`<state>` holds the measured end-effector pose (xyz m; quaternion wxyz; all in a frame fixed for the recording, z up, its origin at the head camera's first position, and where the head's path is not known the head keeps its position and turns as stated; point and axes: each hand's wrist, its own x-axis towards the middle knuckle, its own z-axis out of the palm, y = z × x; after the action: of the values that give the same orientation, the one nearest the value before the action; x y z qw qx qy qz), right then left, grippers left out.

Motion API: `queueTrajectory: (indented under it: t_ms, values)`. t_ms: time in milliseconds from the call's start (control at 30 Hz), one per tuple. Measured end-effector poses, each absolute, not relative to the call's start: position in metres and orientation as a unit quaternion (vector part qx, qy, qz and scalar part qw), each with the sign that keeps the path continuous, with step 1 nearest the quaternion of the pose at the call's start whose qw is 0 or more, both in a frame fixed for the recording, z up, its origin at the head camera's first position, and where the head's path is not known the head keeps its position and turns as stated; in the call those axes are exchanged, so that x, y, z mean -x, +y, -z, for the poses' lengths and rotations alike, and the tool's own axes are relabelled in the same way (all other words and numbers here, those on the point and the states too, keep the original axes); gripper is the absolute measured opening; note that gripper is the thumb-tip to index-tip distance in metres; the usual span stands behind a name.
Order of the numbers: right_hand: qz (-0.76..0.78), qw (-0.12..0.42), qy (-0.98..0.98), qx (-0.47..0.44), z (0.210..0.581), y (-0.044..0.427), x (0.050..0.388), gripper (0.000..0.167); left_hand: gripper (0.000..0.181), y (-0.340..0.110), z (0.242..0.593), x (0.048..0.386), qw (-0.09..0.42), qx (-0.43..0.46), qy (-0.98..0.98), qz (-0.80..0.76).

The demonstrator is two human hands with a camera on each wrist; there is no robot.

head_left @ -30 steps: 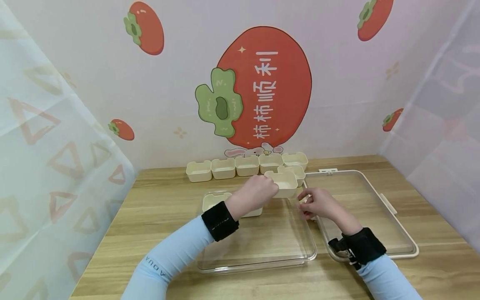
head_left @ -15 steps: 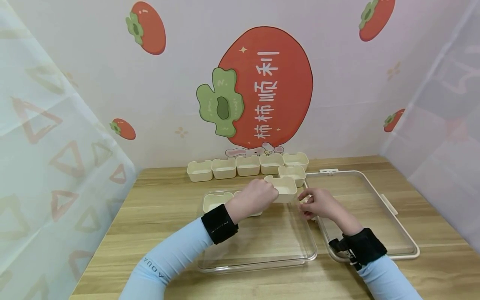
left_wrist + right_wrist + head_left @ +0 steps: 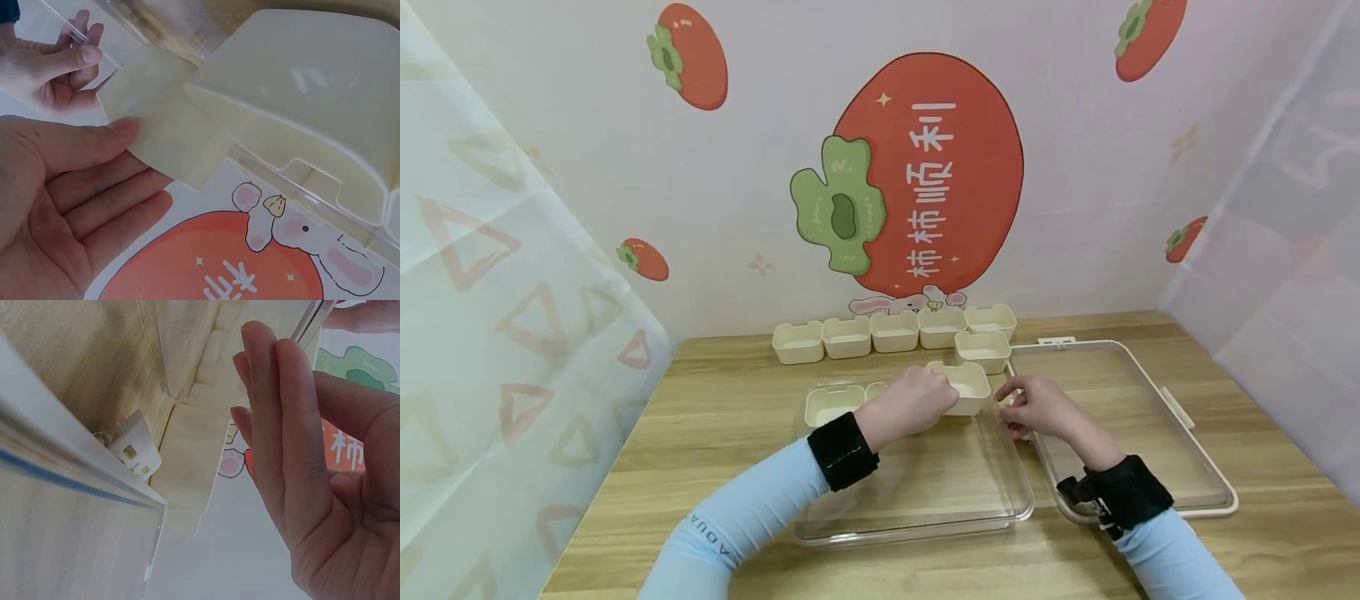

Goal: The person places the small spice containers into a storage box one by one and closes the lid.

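My left hand (image 3: 917, 400) grips a small cream bin (image 3: 972, 390) at its left end, over the back right part of a clear box (image 3: 917, 533). In the left wrist view, the thumb lies on the held bin's (image 3: 172, 119) wall and the fingers sit behind it. Two similar bins stand at the back left inside the box; one bin (image 3: 835, 404) shows well, and my left hand partly hides the other. My right hand (image 3: 1045, 408) is by the box's right rim, fingers slightly bent in the head view and extended in the right wrist view, holding nothing visible.
A row of several cream bins (image 3: 895, 332) lines the back of the table, with another bin (image 3: 983, 352) in front of its right end. A clear lid (image 3: 1120, 433) with a white rim and latches lies right of the box. A printed backdrop (image 3: 1075, 167) rises behind.
The held bin has come lower and slightly toward me, with my left hand following it down. My right hand stays by the box's right rim.
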<state>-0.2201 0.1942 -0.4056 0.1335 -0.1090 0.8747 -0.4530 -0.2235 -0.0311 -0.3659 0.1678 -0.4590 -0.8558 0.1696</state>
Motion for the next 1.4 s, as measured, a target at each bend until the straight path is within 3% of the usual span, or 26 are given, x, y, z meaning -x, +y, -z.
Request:
queueTrajectory:
  t_ms: [1400]
  values:
    - [0.455, 0.131, 0.874, 0.112, 0.406, 0.195, 0.220, 0.024, 0.021, -0.031, 0.388, 0.225, 0.160, 0.474, -0.846, -0.185]
